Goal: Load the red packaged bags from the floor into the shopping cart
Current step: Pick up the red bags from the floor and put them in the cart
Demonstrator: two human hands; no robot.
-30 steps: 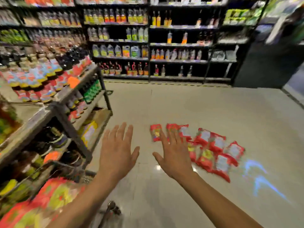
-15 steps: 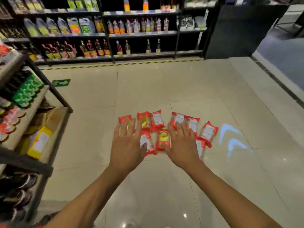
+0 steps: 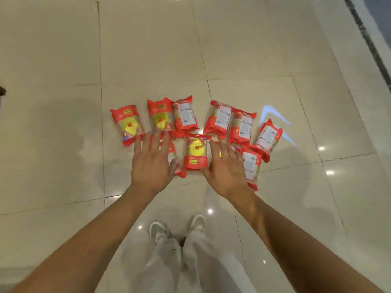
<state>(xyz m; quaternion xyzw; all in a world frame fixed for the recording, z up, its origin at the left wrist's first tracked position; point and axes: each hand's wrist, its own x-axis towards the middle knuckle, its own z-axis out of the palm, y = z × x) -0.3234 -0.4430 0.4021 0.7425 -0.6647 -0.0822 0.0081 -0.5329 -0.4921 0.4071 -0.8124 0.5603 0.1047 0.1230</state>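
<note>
Several red packaged bags (image 3: 195, 154) lie in two loose rows on the pale tiled floor (image 3: 63, 134) straight ahead of me. My left hand (image 3: 152, 163) hovers flat with spread fingers over a bag in the near row, hiding most of it. Over the right part of the near row my right hand (image 3: 225, 167) is likewise flat and open, between a yellow-labelled bag and a bag with a white label (image 3: 251, 166). Neither hand holds anything. The shopping cart is out of view.
My legs in light trousers and my pale shoes (image 3: 197, 223) stand just behind the bags. A dark strip (image 3: 368, 39) runs along the floor's far right edge. A blue arrow-shaped light mark (image 3: 273, 115) lies beside the rightmost bags.
The view has tilted down from the shelves to the floor, and the cart and shelving have left the frame. Both hands have dropped lower and closer over the bags.
</note>
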